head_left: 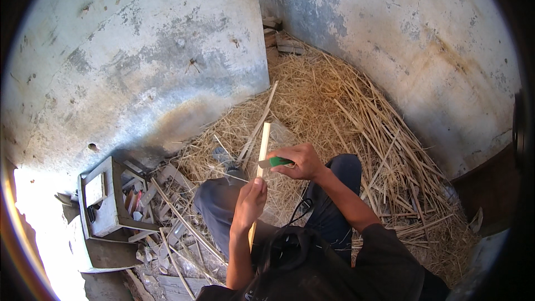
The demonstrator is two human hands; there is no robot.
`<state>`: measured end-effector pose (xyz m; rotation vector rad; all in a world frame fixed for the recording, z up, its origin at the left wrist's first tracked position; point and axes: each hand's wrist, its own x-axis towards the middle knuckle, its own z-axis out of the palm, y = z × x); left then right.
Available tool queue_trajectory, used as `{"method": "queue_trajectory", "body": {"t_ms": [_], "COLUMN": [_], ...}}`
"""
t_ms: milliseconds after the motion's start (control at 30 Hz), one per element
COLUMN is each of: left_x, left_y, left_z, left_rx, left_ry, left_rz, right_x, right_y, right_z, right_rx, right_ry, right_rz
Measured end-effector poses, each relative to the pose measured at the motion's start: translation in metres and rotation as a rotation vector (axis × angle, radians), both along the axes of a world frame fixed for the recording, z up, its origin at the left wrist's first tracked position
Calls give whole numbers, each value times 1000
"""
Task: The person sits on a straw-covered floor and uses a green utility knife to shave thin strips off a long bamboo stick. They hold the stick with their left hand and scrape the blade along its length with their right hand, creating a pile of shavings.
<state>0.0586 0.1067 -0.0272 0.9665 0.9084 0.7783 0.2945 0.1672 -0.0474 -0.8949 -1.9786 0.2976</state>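
A long, pale wooden batten (264, 140) stands slanted in front of me between my knees, its lower part running down behind my left forearm. My left hand (249, 203) is closed around its middle, thumb up. A thin light strip (236, 177) sticks out to the left by that thumb; whether the fingers pinch it too I cannot tell. My right hand (301, 161) grips a knife (280, 161) with a green handle. Its short blade points left and lies against or just in front of the batten, a little above my left thumb.
Straw-like shavings (312, 83) cover the floor ahead. Long split sticks (384, 139) are heaped along the right wall. At left stands a worn wooden box frame (114, 206) beside scraps of wood and rubble. Stained walls (156, 50) enclose the corner.
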Motion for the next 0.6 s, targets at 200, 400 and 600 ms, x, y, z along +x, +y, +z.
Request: {"method": "queue_trajectory", "body": {"t_ms": [200, 400, 600], "left_x": [-3, -5, -23], "left_y": [-1, -4, -38], "left_z": [-13, -27, -16], "left_rx": [51, 149, -32], "left_ry": [135, 220, 56], "left_rz": [17, 80, -136], "right_x": [0, 0, 49], "right_y": [1, -1, 24], "right_z": [-1, 3, 3], "right_rx": [57, 3, -468], "right_ry": [-44, -91, 114], "right_rz": [-58, -80, -539]}}
